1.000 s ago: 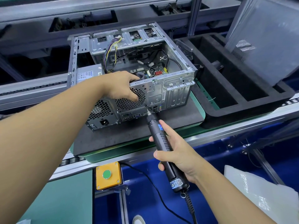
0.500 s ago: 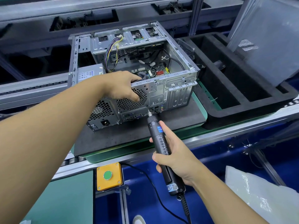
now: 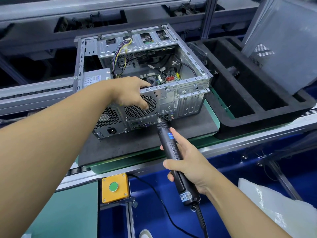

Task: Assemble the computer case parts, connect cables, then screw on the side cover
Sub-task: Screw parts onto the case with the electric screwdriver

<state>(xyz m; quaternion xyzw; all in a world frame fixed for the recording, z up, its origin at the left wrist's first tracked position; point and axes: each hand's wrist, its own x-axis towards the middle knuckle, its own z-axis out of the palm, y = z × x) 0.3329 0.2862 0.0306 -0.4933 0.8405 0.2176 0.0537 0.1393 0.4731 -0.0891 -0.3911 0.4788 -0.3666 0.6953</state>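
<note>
We are working at the open computer case (image 3: 180, 100), which is lying on its side on a dark mat (image 3: 120, 148) over a green pallet (image 3: 215, 117) on the conveyor. Our left hand (image 3: 130, 93) is gripping the upper rim of the case's rear panel. Its fingers are curling over the edge into the case and its thumb is pressing on the round fan grille (image 3: 137, 110). Our right hand (image 3: 187, 162) is wrapping its fingers tightly round the black electric screwdriver (image 3: 165, 134). The screwdriver is slanting up and to the left, and its bit is touching the rear panel just under the fan grille, above the row of ports. A dark cord is trailing from the tool's lower end.

Inside the case, a bundle of coloured wires (image 3: 120, 55) is arching over the board. The grey side cover (image 3: 283, 40) is leaning in a black foam tray (image 3: 257, 109) to the right, well apart from the case. A yellow box (image 3: 115, 188) with a green button is sitting below the conveyor's near rail.
</note>
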